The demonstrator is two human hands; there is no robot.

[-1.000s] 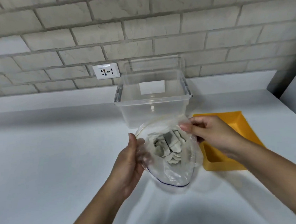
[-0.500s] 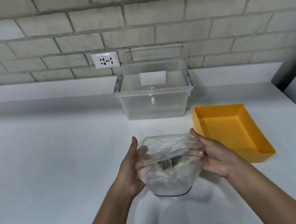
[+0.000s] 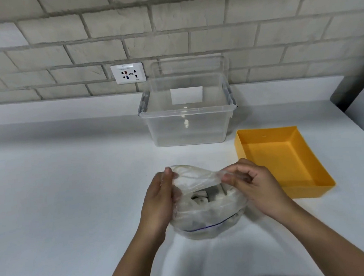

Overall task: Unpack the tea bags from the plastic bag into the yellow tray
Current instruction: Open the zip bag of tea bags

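A clear plastic bag (image 3: pixel 206 220) with a blue line near its bottom rests on the white counter in front of me. Several grey and white tea bags (image 3: pixel 208 195) show through its open mouth. My left hand (image 3: pixel 158 201) grips the bag's left side with the thumb on the rim. My right hand (image 3: pixel 255 184) pinches the far edge of the rim on the right. The yellow tray (image 3: pixel 309 185) lies to the right of the bag, with nothing visible inside it.
A clear plastic storage box (image 3: pixel 187 113) stands behind the bag against the brick wall, its lid propped up behind it. A white wall socket (image 3: pixel 128 73) sits to its left. The white counter (image 3: pixel 62 189) stretches to the left.
The bag has come down from in front of the tray onto the counter. My right hand shifted from the bag's side to pinching the rim, and the mouth is pulled wider.
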